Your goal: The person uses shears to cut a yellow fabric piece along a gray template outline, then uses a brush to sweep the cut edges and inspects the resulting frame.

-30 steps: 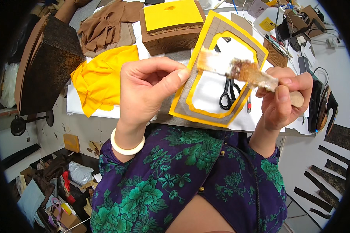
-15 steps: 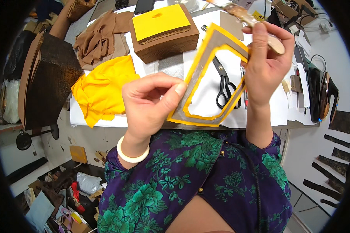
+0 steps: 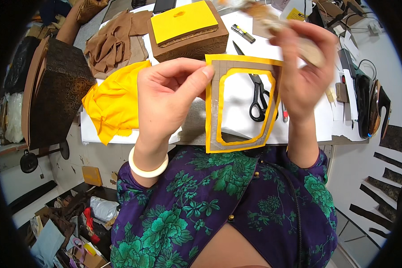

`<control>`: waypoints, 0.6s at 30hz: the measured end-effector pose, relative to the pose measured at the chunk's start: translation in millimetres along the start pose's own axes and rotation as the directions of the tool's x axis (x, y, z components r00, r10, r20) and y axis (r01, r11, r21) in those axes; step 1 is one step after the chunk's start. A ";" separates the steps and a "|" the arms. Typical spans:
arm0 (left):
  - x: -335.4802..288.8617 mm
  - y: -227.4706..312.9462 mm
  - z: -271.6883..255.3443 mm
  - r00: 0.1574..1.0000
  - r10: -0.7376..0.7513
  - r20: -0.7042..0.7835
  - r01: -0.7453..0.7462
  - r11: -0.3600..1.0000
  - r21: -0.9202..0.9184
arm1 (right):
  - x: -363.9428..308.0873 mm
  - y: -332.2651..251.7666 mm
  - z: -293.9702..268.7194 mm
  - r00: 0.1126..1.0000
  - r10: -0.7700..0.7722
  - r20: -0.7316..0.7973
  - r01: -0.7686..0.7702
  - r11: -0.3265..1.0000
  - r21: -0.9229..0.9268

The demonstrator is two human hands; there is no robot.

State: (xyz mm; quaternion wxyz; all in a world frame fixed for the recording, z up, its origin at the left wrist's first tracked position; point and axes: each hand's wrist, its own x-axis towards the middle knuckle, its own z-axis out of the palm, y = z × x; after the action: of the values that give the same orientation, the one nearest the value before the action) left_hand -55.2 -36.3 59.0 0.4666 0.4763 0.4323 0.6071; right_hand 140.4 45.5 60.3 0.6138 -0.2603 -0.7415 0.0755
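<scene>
My left hand (image 3: 167, 96) pinches the upper left corner of a grey cardboard frame with yellow fabric edging (image 3: 213, 116), held upright in front of me over the table edge. My right hand (image 3: 304, 67) is shut on a wooden-handled glue brush (image 3: 272, 20), blurred, raised to the right of the frame's top corner with its bristles pointing up and left. Through the frame's opening I see black scissors (image 3: 258, 100) lying on white paper (image 3: 241, 116). A white bangle (image 3: 147, 167) circles my left wrist.
A brown box with a yellow pad on top (image 3: 187, 29) stands behind the frame. Yellow cloth (image 3: 114, 105) lies to the left, brown fabric (image 3: 116, 40) behind it, a dark patterned box (image 3: 53, 94) at far left. Tools and cables crowd the table's right side. Clutter fills the floor at lower left.
My right hand has lifted the brush off the frame, up and to the right. The left hand has turned the frame more upright and square to me.
</scene>
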 end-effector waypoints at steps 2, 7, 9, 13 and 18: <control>0.9 -4.3 -5.1 0.999 -0.007 -0.054 0.006 1.000 -0.019 | -0.9 -22.0 -4.4 0.959 0.154 -0.240 -0.090 0.963 0.255; 3.6 -8.7 -12.0 0.998 -0.003 -0.065 -0.003 0.996 -0.087 | -30.3 -34.8 -32.5 0.937 0.290 0.193 -0.346 0.707 0.617; 2.7 -10.0 -10.8 0.998 0.006 -0.059 -0.012 0.995 -0.095 | -35.3 -34.5 -28.4 0.922 0.306 0.236 -0.386 0.691 0.611; 0.2 -6.2 -6.6 0.996 0.021 -0.088 -0.028 0.996 -0.084 | -37.4 -27.6 -27.8 0.910 0.300 0.285 -0.413 0.697 0.586; 0.3 -5.2 -7.8 0.996 0.036 -0.085 -0.043 0.996 -0.073 | -35.3 -26.6 -31.5 0.945 0.230 0.231 -0.326 0.711 0.623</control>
State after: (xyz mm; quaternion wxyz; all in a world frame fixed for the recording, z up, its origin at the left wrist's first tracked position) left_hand -62.1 -35.7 52.6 0.4534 0.4410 0.4189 0.6515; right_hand 166.5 -0.6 48.5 0.5950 -0.1324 -0.6604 0.4386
